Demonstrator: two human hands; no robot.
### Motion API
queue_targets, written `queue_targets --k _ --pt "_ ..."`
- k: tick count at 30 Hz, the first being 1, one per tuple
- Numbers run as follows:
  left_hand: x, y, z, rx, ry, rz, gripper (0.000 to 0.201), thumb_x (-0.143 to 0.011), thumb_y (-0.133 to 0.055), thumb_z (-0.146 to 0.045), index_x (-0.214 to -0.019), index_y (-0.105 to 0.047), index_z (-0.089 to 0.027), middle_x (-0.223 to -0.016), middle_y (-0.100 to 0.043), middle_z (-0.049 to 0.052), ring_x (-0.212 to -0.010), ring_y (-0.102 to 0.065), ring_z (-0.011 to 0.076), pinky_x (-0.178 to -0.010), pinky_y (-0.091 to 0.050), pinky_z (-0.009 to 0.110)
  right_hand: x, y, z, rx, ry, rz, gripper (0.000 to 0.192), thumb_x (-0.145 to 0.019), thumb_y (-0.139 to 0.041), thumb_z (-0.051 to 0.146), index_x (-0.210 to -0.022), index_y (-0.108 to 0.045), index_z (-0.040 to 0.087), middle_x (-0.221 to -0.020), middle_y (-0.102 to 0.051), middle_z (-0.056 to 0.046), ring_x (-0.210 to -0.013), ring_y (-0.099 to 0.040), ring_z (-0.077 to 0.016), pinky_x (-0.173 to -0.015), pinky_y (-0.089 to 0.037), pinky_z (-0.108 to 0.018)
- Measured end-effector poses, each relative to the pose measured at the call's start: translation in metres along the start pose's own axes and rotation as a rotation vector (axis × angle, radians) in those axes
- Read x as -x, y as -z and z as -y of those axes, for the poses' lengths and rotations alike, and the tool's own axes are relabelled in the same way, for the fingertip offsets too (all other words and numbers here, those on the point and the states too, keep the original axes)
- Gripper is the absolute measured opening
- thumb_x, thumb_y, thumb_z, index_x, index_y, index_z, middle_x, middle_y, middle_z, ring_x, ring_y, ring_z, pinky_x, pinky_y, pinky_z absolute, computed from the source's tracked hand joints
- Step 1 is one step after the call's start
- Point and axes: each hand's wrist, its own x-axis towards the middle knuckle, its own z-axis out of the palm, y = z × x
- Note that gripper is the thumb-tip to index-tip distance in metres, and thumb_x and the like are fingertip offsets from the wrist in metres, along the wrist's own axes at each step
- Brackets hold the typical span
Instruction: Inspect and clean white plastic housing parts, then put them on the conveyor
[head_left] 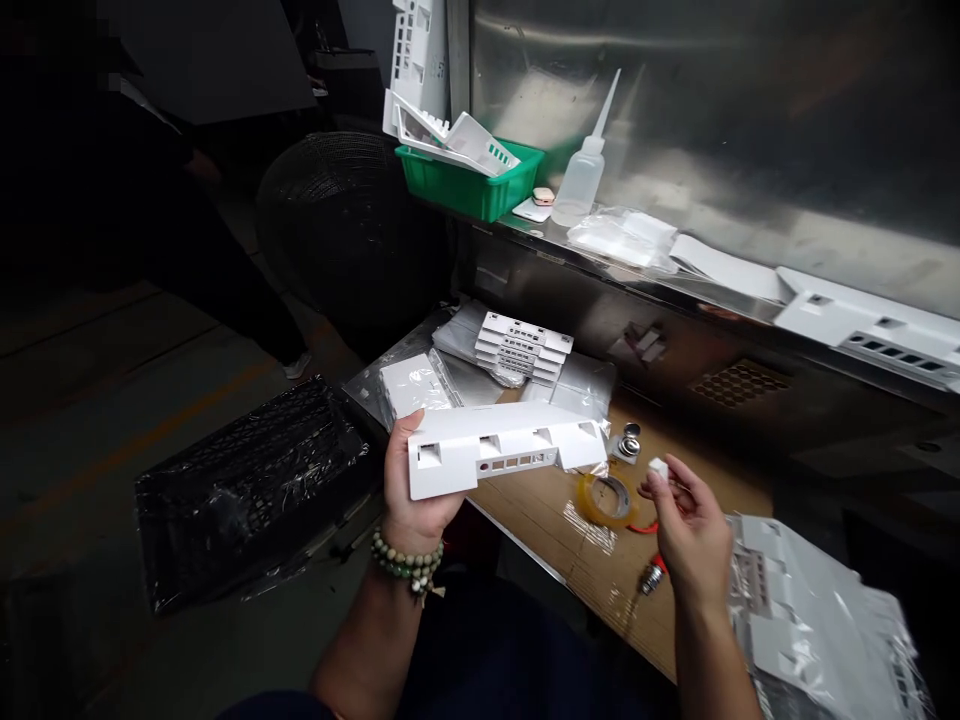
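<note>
My left hand [411, 492], with beaded bracelets at the wrist, is closed around the left end of a white plastic cover [510, 430]. The cover has a row of small square openings and several notches along its face. To the right, my right hand [690, 510] pinches a small white block [658, 467] between thumb and fingers, apart from the cover. Between the hands, a roll of yellow tape [606, 498] lies on the cardboard. Just below the right hand is a red-handled tool with a metal end [652, 574], its rear partly hidden.
More white covers are stacked at the back [523, 345], and bagged ones [810, 600] lie at right. A shelf holds a green bin [472, 185] and a squeeze bottle [581, 180]. At left are a black crate [247, 490], a large fan [337, 220] and another person [150, 180].
</note>
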Motion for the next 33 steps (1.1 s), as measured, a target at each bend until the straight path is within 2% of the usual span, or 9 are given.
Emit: queue_targets --k 3,5,9,20,24,26,29,31,33 --pt "0.002 -0.004 0.011 -0.027 -0.04 0.022 0.022 -0.094 -0.051 -0.024 -0.093 -0.071 -0.014 -0.082 -0.079 0.007 -0.075 -0.076 0.023 -0.082 -0.064 0.039 0.027 -0.012 0.074 -0.203 0.162 0.091 0.034 -0.091 -0.074 0.036 -0.122 -0.071 0.023 -0.114 -0.071 -0.01 -0.097 -0.071 -0.0222 -0.085 -0.061 -0.037" --pt "0.005 -0.005 0.017 -0.053 -0.03 0.026 0.024 -0.091 -0.05 -0.021 -0.099 -0.072 -0.014 -0.082 -0.079 0.007 -0.074 -0.076 0.0242 -0.076 -0.064 0.038 0.04 -0.024 0.113 -0.232 0.31 0.251 0.024 -0.095 -0.068 0.027 -0.119 -0.071 0.026 -0.127 -0.066 -0.011 -0.109 -0.067 -0.0224 -0.089 -0.059 -0.037" --pt "0.014 -0.008 0.029 -0.087 -0.045 0.039 0.039 -0.086 -0.049 -0.018 -0.118 -0.07 -0.014 -0.086 -0.08 0.008 -0.075 -0.076 0.027 -0.071 -0.064 0.039 0.054 -0.043 0.146 -0.205 0.477 0.309 0.025 -0.096 -0.067 0.018 -0.12 -0.07 0.026 -0.109 -0.069 -0.007 -0.095 -0.067 -0.0184 -0.084 -0.059 -0.034" --pt "0.028 0.002 0.053 -0.09 -0.172 0.073 0.047 -0.082 -0.052 -0.012 -0.124 -0.071 -0.026 -0.101 -0.081 0.003 -0.09 -0.077 0.0258 -0.078 -0.062 0.031 0.075 -0.049 0.151 -0.161 0.582 0.206 0.025 -0.09 -0.072 0.012 -0.111 -0.074 0.025 -0.09 -0.066 -0.004 -0.076 -0.064 -0.0158 -0.064 -0.058 -0.03" --pt "0.027 0.004 0.052 -0.083 -0.194 0.194 0.038 -0.098 -0.047 -0.028 -0.128 -0.07 -0.025 -0.115 -0.079 0.007 -0.107 -0.074 0.0275 -0.09 -0.06 0.034 0.07 -0.034 0.145 -0.137 0.603 0.16 0.029 -0.089 -0.072 0.011 -0.114 -0.074 0.026 -0.093 -0.067 -0.004 -0.081 -0.066 -0.0172 -0.067 -0.058 -0.031" --pt "0.024 0.006 0.045 -0.081 -0.198 0.276 0.048 -0.106 -0.032 -0.045 -0.13 -0.069 -0.027 -0.123 -0.076 0.008 -0.119 -0.069 0.0277 -0.096 -0.058 0.037 0.06 -0.021 0.138 -0.129 0.529 0.002 0.023 -0.091 -0.071 0.015 -0.111 -0.075 0.027 -0.098 -0.067 -0.004 -0.087 -0.066 -0.0183 -0.073 -0.057 -0.033" --pt "0.016 0.018 0.03 -0.09 -0.108 0.303 0.074 -0.098 -0.018 -0.075 -0.134 -0.066 -0.032 -0.122 -0.077 0.008 -0.116 -0.07 0.0293 -0.094 -0.059 0.042 0.038 -0.001 0.125 -0.242 0.299 -0.232 0.016 -0.097 -0.066 0.029 -0.112 -0.07 0.024 -0.108 -0.068 -0.006 -0.098 -0.068 -0.0204 -0.087 -0.057 -0.038" --pt "0.009 0.03 0.022 -0.109 -0.032 0.276 0.087 -0.085 -0.02 -0.091 -0.135 -0.065 -0.036 -0.113 -0.079 0.007 -0.104 -0.074 0.0308 -0.092 -0.059 0.047 0.024 0.006 0.116 -0.396 0.127 -0.227 0.024 -0.1 -0.061 0.039 -0.119 -0.063 0.024 -0.117 -0.071 -0.008 -0.105 -0.07 -0.0222 -0.092 -0.057 -0.042" --pt "0.002 0.042 0.018 -0.132 0.0 0.227 0.093 -0.075 -0.026 -0.099 -0.135 -0.065 -0.039 -0.102 -0.081 0.006 -0.09 -0.076 0.0305 -0.086 -0.061 0.048 0.015 0.006 0.107 -0.526 -0.03 -0.107 0.031 -0.101 -0.057 0.047 -0.122 -0.057 0.024 -0.118 -0.073 -0.009 -0.106 -0.072 -0.0237 -0.089 -0.059 -0.042"
